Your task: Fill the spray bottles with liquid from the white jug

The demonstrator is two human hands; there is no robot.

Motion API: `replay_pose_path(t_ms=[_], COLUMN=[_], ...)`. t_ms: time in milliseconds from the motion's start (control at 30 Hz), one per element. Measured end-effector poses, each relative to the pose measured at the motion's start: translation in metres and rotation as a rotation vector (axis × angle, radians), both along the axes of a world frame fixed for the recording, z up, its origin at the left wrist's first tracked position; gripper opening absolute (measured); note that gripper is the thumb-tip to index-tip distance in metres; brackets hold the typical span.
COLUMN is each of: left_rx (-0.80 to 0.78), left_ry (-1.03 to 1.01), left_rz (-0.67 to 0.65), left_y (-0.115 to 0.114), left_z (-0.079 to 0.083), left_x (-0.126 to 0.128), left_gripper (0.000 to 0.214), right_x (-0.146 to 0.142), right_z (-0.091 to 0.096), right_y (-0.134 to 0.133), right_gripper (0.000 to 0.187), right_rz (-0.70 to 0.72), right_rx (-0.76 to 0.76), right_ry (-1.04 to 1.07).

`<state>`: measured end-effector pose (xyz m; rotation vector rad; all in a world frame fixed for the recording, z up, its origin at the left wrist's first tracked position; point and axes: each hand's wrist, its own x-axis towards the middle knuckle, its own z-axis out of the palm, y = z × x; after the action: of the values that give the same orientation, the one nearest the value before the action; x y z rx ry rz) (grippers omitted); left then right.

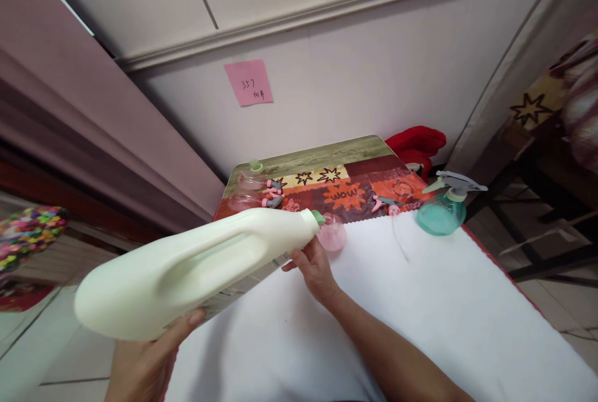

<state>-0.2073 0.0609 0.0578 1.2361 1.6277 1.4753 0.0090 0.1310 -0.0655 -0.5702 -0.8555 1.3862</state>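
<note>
A large pale-green plastic jug [140, 277] is tipped almost level, its neck pointing right. My left hand [149, 352] grips it from below near its base, thumb on the label side. Under the neck, my right hand [317, 271] supports the jug; its fingertips are partly hidden. The jug's green spout [319, 218] sits over a small round pink bottle [332, 237] standing on the white cloth. Whether liquid is flowing cannot be made out. To the right stands a spray bottle [441, 215] with teal liquid and a grey trigger head.
Two clear pinkish bottles [245, 199] lie at the table's back left beside grey-and-pink spray heads [273, 201]. Another spray head [385, 202] with a thin tube lies at the back right. A white cloth [420, 315] covers the table's front. A wall with a pink note [249, 83] rises behind.
</note>
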Motion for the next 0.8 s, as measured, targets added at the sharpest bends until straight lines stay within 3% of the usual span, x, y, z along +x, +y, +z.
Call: replay_pose_path(t_ms=[800], left_rx=[-0.024], left_ry=[-0.02], left_rz=[0.029], left_y=[-0.003], left_z=[0.005], left_x=[0.0043], left_gripper=[0.079], right_x=[0.0008], right_z=[0.0019], right_y=[-0.0014], right_gripper=[0.05], right_rz=[0.012], right_rx=[-0.008], right_ry=[-0.024])
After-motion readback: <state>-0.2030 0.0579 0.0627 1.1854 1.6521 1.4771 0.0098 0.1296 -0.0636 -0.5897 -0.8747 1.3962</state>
